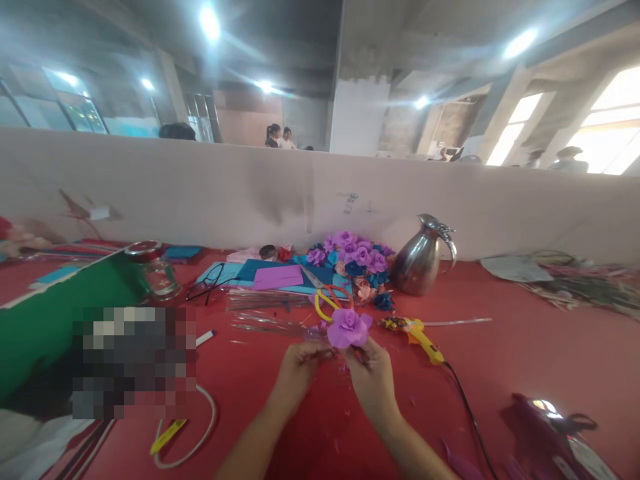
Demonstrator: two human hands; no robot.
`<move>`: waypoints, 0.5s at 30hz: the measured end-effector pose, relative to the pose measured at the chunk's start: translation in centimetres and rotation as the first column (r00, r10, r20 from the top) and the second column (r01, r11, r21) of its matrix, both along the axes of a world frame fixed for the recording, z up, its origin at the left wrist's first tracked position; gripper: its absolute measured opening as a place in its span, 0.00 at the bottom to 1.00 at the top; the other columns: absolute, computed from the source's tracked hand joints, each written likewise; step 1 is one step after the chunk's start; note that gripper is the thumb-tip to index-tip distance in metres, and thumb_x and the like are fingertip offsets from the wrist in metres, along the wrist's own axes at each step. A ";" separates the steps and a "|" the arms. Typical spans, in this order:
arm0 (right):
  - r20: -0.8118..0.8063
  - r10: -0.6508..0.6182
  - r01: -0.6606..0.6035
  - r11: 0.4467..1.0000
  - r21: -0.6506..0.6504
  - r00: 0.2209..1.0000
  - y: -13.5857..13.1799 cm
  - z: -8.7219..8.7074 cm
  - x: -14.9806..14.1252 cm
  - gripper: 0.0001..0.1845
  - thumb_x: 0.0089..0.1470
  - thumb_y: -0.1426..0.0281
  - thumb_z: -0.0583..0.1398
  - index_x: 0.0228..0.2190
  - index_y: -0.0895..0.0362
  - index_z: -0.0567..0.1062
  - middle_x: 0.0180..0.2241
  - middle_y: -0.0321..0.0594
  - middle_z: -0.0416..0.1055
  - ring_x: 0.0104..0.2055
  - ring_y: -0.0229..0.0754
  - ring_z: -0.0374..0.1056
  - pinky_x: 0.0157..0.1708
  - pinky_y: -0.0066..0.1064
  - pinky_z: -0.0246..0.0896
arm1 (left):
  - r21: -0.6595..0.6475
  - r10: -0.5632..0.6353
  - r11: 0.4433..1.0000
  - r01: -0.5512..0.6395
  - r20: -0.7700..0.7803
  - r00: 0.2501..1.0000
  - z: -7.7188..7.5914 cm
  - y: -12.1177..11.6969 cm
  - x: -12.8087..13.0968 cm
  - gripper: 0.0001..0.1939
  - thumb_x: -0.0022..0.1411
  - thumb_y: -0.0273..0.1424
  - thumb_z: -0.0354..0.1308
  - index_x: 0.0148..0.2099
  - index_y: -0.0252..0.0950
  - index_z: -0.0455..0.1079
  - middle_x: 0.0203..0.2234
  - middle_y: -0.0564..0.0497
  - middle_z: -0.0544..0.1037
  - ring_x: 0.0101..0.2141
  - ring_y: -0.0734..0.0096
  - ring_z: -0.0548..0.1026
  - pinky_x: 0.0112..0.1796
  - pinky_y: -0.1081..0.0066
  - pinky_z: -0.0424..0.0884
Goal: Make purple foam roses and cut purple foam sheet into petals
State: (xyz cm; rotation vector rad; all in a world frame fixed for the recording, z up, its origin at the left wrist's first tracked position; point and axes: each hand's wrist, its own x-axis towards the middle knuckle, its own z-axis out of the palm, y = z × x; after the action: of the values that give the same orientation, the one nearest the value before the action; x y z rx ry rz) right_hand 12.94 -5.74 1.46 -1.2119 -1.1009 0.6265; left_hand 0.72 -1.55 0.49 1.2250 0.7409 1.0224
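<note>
A purple paper flower (349, 328) with layered petals is held upright over the red table. My right hand (373, 377) grips it from below, thumb and fingers closed under the bloom. My left hand (299, 373) is just left of the flower, its fingertips pinched together; what lies between them is too small to make out. Right behind the flower are scissors (327, 298) with yellow and orange handles. Purple scraps (344, 368) lie on the table between my hands.
Beyond the scissors are purple paper (278, 277), a pile of paper flowers (357, 253) and a metal jug (419, 260). A yellow glue gun (424, 339) with a black cord lies right. A glass jar (159, 273), glasses (213, 280) and a yellow-handled corded tool (168, 437) are left.
</note>
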 end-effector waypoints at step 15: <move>-0.314 0.153 -0.149 0.988 0.038 0.937 0.5 0.2 0.3 0.05 0.47 0.68 0.63 0.29 0.55 0.75 0.26 0.34 0.72 0.30 0.38 0.66 0.34 0.30 0.62 | -0.034 -0.061 0.998 0.060 -0.046 0.997 -0.2 -0.1 0.3 0.06 0.52 0.32 0.60 0.31 0.34 0.73 0.19 0.54 0.71 0.20 0.77 0.62 0.25 0.75 0.57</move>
State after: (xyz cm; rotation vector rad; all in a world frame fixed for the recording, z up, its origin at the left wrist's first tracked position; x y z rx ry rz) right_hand 13.25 -5.21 1.62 -0.9783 -0.9288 0.8968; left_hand 1.00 -1.62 0.28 1.2398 0.7501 0.9313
